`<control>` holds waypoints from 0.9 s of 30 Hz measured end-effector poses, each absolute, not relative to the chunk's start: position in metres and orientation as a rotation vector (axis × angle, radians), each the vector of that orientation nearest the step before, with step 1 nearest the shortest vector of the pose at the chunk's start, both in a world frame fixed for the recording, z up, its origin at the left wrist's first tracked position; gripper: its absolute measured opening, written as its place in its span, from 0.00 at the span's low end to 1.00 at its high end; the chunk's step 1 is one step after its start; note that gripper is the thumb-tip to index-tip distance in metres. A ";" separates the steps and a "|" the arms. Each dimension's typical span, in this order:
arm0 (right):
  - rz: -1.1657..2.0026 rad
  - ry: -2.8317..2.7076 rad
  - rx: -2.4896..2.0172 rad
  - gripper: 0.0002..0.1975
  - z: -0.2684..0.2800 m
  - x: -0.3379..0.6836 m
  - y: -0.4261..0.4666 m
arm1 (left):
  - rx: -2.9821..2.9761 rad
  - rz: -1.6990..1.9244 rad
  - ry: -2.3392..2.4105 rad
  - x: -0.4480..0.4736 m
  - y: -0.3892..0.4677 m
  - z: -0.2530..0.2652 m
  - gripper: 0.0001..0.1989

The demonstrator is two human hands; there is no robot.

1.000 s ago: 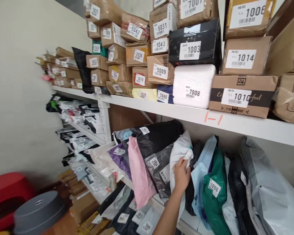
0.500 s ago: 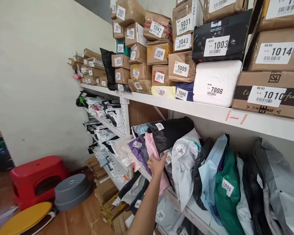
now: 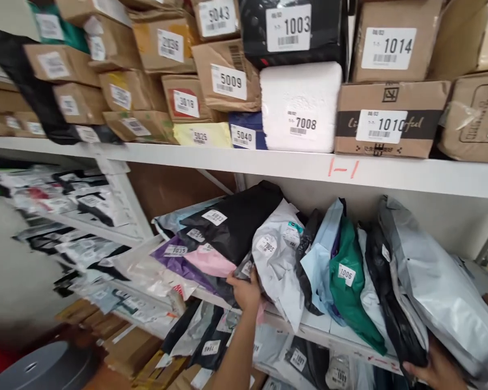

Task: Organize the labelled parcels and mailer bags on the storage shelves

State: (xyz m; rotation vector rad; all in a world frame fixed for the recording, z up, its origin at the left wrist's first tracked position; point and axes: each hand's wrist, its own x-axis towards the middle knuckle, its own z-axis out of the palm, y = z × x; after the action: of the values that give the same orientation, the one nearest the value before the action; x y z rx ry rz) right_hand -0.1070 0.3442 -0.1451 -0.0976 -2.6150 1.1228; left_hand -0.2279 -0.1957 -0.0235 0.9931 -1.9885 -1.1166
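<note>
My left hand (image 3: 246, 292) is at the shelf's front edge, thumb and fingers closed around the lower end of a dark grey mailing bag (image 3: 244, 266). Beside it lie a pink mailing bag (image 3: 211, 262), a purple one (image 3: 183, 266) and a large black one (image 3: 236, 222). A white mailing bag (image 3: 278, 265) labelled 7005 leans just right of that hand. At the lower right, my right hand (image 3: 437, 365) grips the bottom of an upright black mailing bag (image 3: 398, 309), next to a large silver-grey bag (image 3: 443, 292). Some of its fingers are hidden.
Above runs a white shelf beam (image 3: 293, 167) bearing labelled boxes, including a white foam box (image 3: 301, 103). A green bag (image 3: 345, 292) stands between my hands. More bags lie on the lower shelf. A grey stool (image 3: 44, 368) is at the lower left.
The view has swung right and closer to the shelf. My left hand has shifted from the pink bag to the dark grey one. My right hand has come into view at the black bag.
</note>
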 end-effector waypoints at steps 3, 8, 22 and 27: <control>1.371 -2.633 -0.201 0.39 -0.131 -0.107 0.337 | 0.985 -1.018 -1.873 -0.215 -0.186 -0.010 0.38; 1.471 -2.661 -0.261 0.44 -0.105 -0.108 0.329 | 0.173 -0.924 -1.887 -0.201 -0.105 0.023 0.36; 1.541 -2.693 -0.056 0.39 -0.106 -0.126 0.314 | 0.013 -1.008 -2.286 -0.245 -0.059 0.044 0.36; 1.615 -2.674 -0.164 0.33 -0.114 -0.123 0.305 | 0.304 -0.954 -2.309 -0.250 -0.048 0.041 0.31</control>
State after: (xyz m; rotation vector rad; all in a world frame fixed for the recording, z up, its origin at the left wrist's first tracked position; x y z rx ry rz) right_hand -0.1229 0.3054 -0.1137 -0.1645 -2.6735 1.6154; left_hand -0.2496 -0.0480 0.0405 0.3037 -2.3094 -0.9536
